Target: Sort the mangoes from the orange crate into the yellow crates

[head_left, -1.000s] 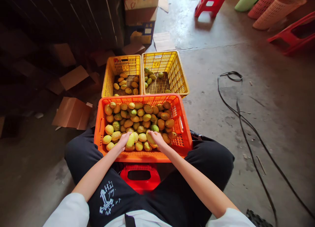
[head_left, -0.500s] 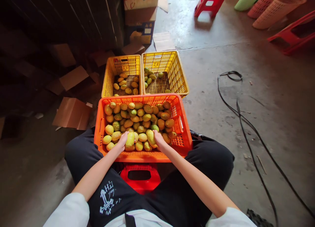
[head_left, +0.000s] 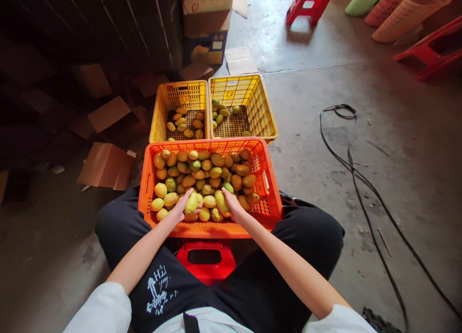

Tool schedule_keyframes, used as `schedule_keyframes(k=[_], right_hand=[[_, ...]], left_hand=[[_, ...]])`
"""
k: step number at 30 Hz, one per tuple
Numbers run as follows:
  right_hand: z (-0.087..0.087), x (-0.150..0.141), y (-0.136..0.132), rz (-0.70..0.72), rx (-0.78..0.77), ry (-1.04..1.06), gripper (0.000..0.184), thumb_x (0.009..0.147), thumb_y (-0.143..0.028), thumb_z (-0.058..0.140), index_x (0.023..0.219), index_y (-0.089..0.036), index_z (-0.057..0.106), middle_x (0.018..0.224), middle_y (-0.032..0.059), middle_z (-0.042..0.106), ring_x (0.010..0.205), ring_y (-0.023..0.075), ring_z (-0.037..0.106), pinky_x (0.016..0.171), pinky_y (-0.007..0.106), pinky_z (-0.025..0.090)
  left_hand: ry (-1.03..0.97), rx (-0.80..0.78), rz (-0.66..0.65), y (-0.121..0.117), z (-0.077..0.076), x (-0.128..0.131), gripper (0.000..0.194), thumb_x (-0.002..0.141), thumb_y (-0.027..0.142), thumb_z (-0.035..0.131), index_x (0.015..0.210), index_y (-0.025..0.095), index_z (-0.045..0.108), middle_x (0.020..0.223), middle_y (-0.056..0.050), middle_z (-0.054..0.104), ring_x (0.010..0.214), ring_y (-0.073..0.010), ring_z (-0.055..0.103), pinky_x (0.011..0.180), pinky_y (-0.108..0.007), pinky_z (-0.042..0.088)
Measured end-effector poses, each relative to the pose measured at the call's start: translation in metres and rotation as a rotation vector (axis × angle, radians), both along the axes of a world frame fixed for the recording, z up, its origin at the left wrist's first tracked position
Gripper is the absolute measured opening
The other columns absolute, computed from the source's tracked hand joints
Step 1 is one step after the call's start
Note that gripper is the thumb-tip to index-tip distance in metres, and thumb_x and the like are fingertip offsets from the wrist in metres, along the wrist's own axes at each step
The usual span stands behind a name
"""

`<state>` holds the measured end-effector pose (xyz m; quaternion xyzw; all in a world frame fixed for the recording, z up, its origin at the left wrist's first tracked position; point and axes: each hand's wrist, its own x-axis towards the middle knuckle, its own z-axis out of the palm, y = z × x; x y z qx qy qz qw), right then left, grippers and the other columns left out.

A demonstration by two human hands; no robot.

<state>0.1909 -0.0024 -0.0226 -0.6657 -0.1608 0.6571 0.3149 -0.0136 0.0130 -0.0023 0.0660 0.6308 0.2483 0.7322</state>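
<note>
On my lap rests an orange plastic crate (head_left: 216, 231), filled with many oval yellow-green fruits that look like lemons. My left hand (head_left: 182, 207) is closed around a yellow-green fruit (head_left: 191, 204) just above the front left of the pile; some fingers are behind it. To its right, my right hand (head_left: 232, 206) grips a second yellow fruit (head_left: 221, 201), its thumb along the upper side. The two held fruits are a short way apart. Beneath my hands more fruits lie against the crate's near wall.
Beyond the orange crate stand two yellow crates, left (head_left: 154, 116) and right (head_left: 269, 114), each holding several fruits. Cardboard pieces (head_left: 106, 167) lie at left, boxes (head_left: 207, 20) behind. A black cable (head_left: 364, 179) crosses the floor at right. Red stools (head_left: 312, 6) and tall baskets (head_left: 409, 18) stand farther back.
The fruit in my left hand has turned a little and now looks longer and more tilted. My right thumb has shifted slightly upward along its fruit. The crates stay in place.
</note>
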Motion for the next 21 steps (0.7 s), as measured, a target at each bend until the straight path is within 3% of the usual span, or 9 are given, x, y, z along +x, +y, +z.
schedule_keyframes(k=[4,9,14,21], right_hand=[[0.009,0.000,-0.001,0.026,0.005,-0.014,0.036,0.082,-0.045,0.087,0.090,-0.026,0.058,0.069,-0.0021,0.066,0.060,0.0183,0.067,0.051,0.027,0.052],[0.012,-0.002,-0.003,0.032,0.015,-0.075,0.045,0.071,-0.032,0.093,0.091,-0.027,0.053,0.069,-0.0035,0.067,0.057,0.0174,0.065,0.049,0.026,0.050],[0.012,-0.001,-0.005,0.012,0.021,-0.098,0.044,0.071,-0.036,0.089,0.083,-0.028,0.047,0.066,-0.0046,0.060,0.061,0.0175,0.062,0.048,0.026,0.049],[0.008,0.002,-0.004,-0.016,0.055,-0.113,0.033,0.072,-0.044,0.081,0.079,-0.026,0.054,0.068,-0.0029,0.059,0.068,0.0191,0.062,0.051,0.027,0.052]], left_hand=[[-0.017,0.055,-0.059,-0.003,-0.004,-0.005,0.031,0.091,0.033,0.085,0.109,0.020,0.063,0.100,-0.010,0.079,0.083,-0.0266,0.082,0.073,-0.035,0.068],[0.004,0.070,-0.111,-0.005,-0.010,-0.006,0.026,0.089,0.025,0.085,0.102,0.021,0.062,0.092,-0.007,0.078,0.076,-0.0221,0.078,0.067,-0.031,0.065],[0.031,0.124,-0.101,-0.005,-0.012,-0.005,0.014,0.092,0.025,0.080,0.093,0.020,0.066,0.085,-0.007,0.077,0.082,-0.0240,0.078,0.071,-0.031,0.065],[0.050,0.142,-0.067,-0.005,-0.012,-0.003,0.020,0.092,0.035,0.078,0.094,0.018,0.070,0.078,-0.006,0.076,0.084,-0.0267,0.079,0.072,-0.030,0.063]])
